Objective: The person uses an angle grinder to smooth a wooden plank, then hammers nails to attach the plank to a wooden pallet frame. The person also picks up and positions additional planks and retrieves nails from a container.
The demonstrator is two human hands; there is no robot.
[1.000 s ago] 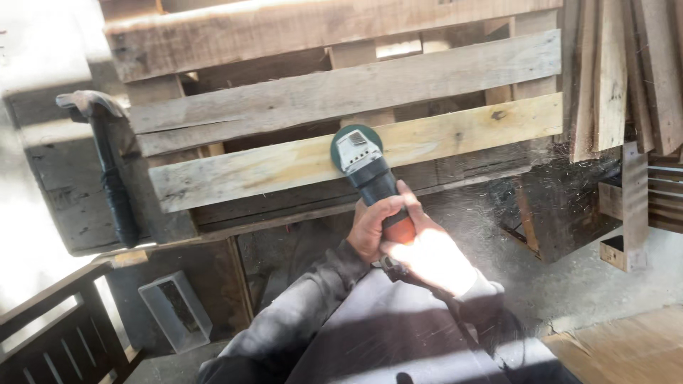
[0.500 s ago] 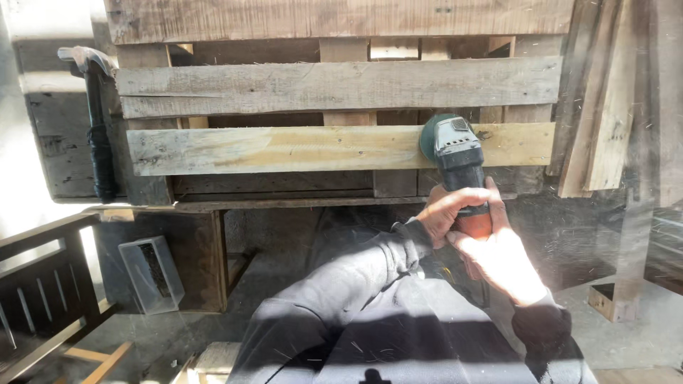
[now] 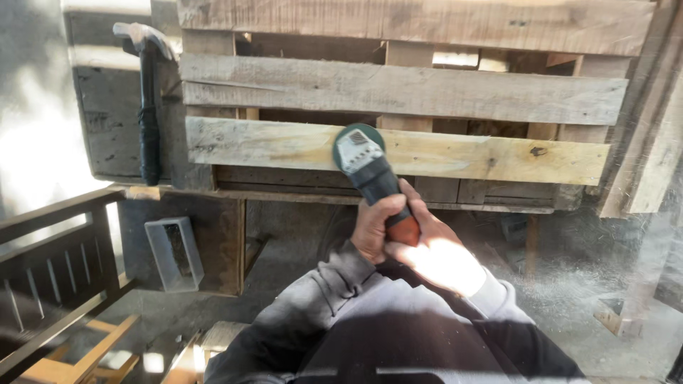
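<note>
Both hands, left hand [image 3: 373, 231] and sunlit right hand [image 3: 437, 259], gripped the sander [image 3: 366, 167] fully closed; its disc probably needed staying flat against the plank [image 3: 455, 153].

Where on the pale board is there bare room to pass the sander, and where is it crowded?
Pale board lies bare right of the sander up to its dark knot, and left toward the hammer. Crowded spot: both hands, left hand and right hand, clasp the handle below the board.
</note>
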